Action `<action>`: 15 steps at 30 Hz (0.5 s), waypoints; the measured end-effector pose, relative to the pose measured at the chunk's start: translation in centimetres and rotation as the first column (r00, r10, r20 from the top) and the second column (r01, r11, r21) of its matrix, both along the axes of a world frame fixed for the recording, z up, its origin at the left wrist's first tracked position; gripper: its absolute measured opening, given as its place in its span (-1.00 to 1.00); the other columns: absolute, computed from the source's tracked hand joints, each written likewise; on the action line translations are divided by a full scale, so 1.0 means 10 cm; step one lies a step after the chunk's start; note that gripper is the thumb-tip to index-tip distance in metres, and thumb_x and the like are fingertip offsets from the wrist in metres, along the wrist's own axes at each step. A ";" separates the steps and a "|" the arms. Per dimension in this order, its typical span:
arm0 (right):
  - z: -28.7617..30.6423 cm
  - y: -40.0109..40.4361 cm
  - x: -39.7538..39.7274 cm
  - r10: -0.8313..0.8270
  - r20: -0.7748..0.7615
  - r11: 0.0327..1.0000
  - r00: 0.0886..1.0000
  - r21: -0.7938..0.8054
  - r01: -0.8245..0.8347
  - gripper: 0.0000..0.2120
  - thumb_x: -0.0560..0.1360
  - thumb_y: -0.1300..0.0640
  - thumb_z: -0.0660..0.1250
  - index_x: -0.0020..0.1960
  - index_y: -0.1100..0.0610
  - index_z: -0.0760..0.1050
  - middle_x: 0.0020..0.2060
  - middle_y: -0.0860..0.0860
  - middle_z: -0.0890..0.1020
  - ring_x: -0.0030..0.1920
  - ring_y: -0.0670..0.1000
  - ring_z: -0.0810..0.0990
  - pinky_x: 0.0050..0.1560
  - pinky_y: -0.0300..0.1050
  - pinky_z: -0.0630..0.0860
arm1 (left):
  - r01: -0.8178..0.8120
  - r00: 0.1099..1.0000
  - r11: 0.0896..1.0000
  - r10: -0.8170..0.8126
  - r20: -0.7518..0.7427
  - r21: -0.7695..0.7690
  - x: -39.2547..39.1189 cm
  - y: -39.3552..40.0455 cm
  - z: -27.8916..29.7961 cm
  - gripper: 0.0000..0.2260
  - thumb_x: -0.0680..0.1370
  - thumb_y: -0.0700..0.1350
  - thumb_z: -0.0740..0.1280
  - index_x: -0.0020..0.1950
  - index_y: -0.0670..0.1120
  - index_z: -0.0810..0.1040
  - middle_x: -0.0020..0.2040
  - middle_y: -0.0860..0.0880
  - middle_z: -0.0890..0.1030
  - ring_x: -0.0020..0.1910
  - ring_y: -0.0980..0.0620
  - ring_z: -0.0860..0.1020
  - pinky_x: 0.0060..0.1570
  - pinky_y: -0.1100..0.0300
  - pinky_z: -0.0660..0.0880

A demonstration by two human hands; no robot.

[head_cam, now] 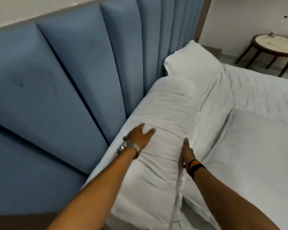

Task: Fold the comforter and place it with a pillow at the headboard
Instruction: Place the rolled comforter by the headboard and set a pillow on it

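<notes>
Bed (256, 146) is covered by a wrinkled white sheet (264, 100); a folded comforter (163, 120) is laid lengthwise along the headboard (56, 80), touching it; a pillow (193, 62) is set at the comforter's far end, also against the headboard; a second folded white layer (211, 117) is seen just beside the comforter.

We see the folded comforter (163, 117) lying on the bed (256, 130) against the headboard (65, 80), a pillow (193, 62) just beyond it.
</notes>
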State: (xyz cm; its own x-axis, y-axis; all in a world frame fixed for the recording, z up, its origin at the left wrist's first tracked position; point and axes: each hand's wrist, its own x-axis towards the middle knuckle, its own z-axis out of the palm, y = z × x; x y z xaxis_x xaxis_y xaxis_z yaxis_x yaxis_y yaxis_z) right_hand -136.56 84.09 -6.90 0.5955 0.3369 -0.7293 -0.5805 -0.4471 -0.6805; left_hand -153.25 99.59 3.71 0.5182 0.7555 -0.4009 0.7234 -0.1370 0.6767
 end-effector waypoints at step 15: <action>-0.34 1.25 0.21 0.820 0.537 0.573 0.198 -0.772 -0.276 -0.25 0.49 -0.56 -0.27 0.59 -0.33 -0.35 0.61 -0.06 -0.38 0.60 0.17 -0.39 0.40 0.60 -0.23 | 0.188 0.976 0.781 -0.080 -0.204 0.596 -0.13 -0.15 -1.45 -0.26 0.57 0.43 0.02 0.69 0.15 0.02 0.70 -0.05 -0.05 0.66 -0.23 -0.13 0.48 -0.46 -0.16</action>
State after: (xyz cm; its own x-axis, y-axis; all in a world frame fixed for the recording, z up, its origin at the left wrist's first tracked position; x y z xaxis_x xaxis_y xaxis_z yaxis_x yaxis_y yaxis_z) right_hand -134.47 96.62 -10.25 0.7110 0.6776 -0.1882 0.6482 -0.7352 -0.1981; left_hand -154.53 98.09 -10.77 0.6030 0.7971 0.0328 0.7558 -0.5840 0.2963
